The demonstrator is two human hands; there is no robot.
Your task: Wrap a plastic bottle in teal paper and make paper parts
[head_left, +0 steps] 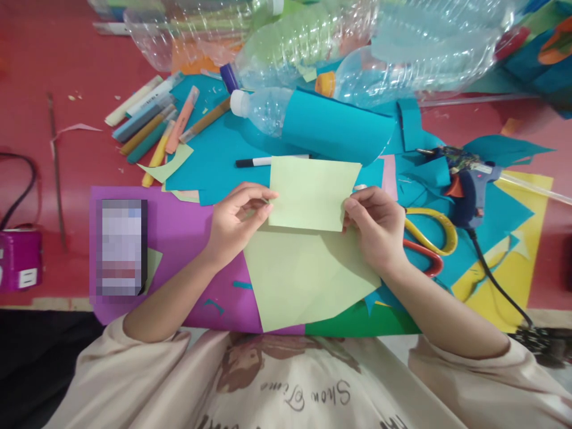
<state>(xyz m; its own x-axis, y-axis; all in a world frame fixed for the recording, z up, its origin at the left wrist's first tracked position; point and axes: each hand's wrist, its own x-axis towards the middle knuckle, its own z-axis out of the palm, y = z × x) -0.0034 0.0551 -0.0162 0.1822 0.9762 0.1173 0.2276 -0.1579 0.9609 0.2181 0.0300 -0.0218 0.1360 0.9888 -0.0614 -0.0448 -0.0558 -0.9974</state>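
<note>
A small pale green sheet of paper (313, 193) is held up flat between my two hands. My left hand (241, 214) pinches its left edge between thumb and fingers. On the opposite edge, my right hand (375, 220) grips the paper with the thumb on top. Beneath it lies a larger pale green sheet (308, 274) with slanted edges. A black-and-white marker (254, 161) is partly covered by the held paper. Scissors (431, 232) with yellow and red handles lie just right of my right hand, their blades hidden.
Several plastic bottles (308, 42) lie at the back, one wrapped in blue paper (335, 125). Markers (147, 122) are bunched at the left. A glue gun (473, 185) with a cord rests at the right. A blurred-out phone (121, 247) lies on purple paper (183, 226).
</note>
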